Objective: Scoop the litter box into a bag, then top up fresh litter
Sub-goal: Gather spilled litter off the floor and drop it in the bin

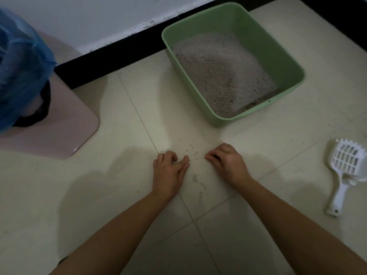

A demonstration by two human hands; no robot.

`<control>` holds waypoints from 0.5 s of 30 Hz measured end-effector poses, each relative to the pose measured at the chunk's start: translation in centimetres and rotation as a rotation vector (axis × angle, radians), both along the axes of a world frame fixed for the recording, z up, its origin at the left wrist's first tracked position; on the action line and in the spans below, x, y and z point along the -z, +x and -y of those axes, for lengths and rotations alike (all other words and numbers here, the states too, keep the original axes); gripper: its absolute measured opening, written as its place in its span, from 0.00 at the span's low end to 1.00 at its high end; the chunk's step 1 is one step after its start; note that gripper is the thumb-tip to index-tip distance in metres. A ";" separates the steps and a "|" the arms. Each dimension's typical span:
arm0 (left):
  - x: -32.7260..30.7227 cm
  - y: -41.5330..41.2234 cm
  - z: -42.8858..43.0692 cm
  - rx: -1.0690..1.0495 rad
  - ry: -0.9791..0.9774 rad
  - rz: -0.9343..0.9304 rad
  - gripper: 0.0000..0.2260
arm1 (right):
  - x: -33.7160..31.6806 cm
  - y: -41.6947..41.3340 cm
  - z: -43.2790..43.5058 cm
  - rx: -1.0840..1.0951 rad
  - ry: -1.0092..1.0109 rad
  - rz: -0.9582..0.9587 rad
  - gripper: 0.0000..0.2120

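1. Found the left hand (170, 172) and right hand (228, 164) low in the middle of the frame, apart, fingers curled onto the floor (79, 195) beside spilled grains (191, 152); could not tell whether pinching any.
2. Saw the litter box (286, 54) upper right of centre, the scoop (345, 167) untouched at the right edge, the bag (19, 56) upper left.
3. Judged as tidying strays; next probably called for gathering the grains and carrying them leftward to the bag.
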State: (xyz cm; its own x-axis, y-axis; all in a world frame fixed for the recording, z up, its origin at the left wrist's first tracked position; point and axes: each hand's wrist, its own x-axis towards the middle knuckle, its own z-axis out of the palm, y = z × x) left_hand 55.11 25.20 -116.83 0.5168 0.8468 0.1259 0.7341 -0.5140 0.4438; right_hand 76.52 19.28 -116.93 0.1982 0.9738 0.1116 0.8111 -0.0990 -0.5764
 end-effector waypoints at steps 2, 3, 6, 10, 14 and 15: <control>0.2 0.3 -0.2 -0.017 -0.017 0.064 0.08 | 0.0 -0.1 0.0 0.000 0.007 -0.017 0.08; 0.3 0.4 -0.3 -0.023 -0.025 0.093 0.08 | 0.1 -0.1 0.0 0.003 0.005 -0.019 0.08; 0.1 0.8 -0.4 -0.011 -0.030 0.139 0.09 | 0.0 -0.2 0.0 0.000 -0.012 -0.011 0.08; 0.4 1.4 -1.4 0.154 0.046 0.075 0.07 | -0.1 -0.6 -0.3 -0.021 0.011 0.048 0.14; -0.4 1.1 -3.3 0.296 -0.079 -0.136 0.07 | -0.6 -0.4 -1.5 -0.097 -0.132 0.136 0.10; -1.1 0.6 -4.1 0.304 -0.124 -0.204 0.08 | -0.9 -0.4 -2.1 -0.100 -0.188 0.138 0.10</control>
State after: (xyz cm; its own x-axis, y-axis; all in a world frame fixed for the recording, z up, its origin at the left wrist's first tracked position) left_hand 55.76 29.32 -115.78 0.7506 0.6532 -0.0996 0.6361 -0.6734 0.3768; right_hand 76.14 21.37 -116.01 0.0956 0.9940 -0.0538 0.8921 -0.1095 -0.4383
